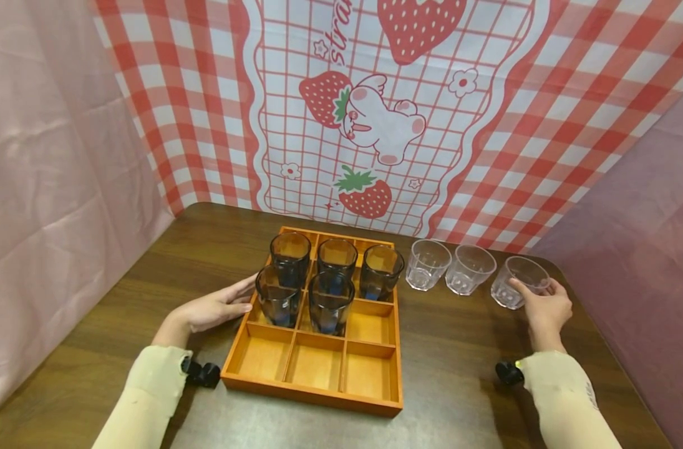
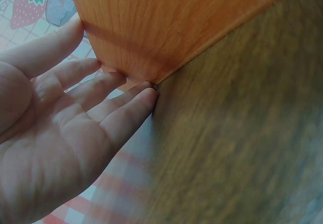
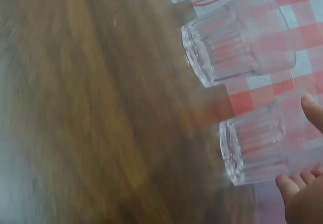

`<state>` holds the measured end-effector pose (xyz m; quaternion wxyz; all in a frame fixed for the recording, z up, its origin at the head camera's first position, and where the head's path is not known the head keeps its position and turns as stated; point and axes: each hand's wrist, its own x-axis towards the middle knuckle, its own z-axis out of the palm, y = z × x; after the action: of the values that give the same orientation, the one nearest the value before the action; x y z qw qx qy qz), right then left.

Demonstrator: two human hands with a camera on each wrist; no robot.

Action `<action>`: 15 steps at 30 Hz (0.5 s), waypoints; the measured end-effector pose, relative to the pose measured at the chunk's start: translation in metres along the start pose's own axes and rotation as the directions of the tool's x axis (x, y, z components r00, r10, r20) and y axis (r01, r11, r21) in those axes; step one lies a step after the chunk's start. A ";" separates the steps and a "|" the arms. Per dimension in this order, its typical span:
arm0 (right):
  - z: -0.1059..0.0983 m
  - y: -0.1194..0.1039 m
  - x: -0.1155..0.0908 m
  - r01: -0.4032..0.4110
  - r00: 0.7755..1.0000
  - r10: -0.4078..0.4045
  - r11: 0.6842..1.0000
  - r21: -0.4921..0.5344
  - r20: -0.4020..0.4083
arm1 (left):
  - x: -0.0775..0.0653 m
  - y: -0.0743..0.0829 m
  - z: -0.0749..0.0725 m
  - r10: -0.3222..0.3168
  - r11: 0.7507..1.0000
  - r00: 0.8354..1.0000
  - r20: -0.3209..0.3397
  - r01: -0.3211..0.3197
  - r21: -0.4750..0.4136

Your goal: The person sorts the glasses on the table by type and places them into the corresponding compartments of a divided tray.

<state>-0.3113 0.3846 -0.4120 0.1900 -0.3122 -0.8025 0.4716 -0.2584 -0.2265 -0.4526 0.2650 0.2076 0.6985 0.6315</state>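
Note:
My right hand (image 1: 546, 310) grips the rightmost clear glass (image 1: 508, 288), thumb on the near side and fingers around the far side. The right wrist view shows that same glass (image 3: 257, 151) upright, its base at or very near the table. Two more clear glasses (image 1: 423, 269) (image 1: 468, 272) stand to its left. With fingers extended, my left hand (image 1: 214, 307) touches the left side of a wooden divided tray (image 1: 313, 394); its fingertips meet the tray's wall (image 2: 136, 27) in the left wrist view. Several dark tinted glasses (image 1: 330, 305) stand in the tray's back and middle compartments.
The tray's front row of compartments (image 1: 315, 362) and its middle-right one (image 1: 370, 324) hold no glass. Behind the brown wooden table (image 1: 453, 362) hangs a red checked strawberry cloth (image 1: 206, 112). Pink curtains (image 1: 55, 156) close off both sides.

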 end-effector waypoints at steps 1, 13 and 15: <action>-0.002 0.000 0.000 -0.001 1.000 0.001 1.000 0.006 0.019 | 0.000 0.000 0.000 0.000 1.000 1.000 0.001 0.000 0.003; -0.031 0.008 -0.012 0.161 0.935 -0.215 0.966 0.202 0.283 | 0.000 0.000 0.000 0.002 1.000 1.000 -0.001 -0.002 0.008; -0.036 0.009 -0.015 0.201 0.909 -0.269 0.952 0.230 0.317 | 0.000 0.001 0.000 0.001 1.000 1.000 -0.003 0.000 0.003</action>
<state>-0.2761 0.4007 -0.4029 0.1315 -0.1056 -0.8058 0.5677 -0.2583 -0.2267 -0.4520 0.2634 0.2071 0.6998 0.6309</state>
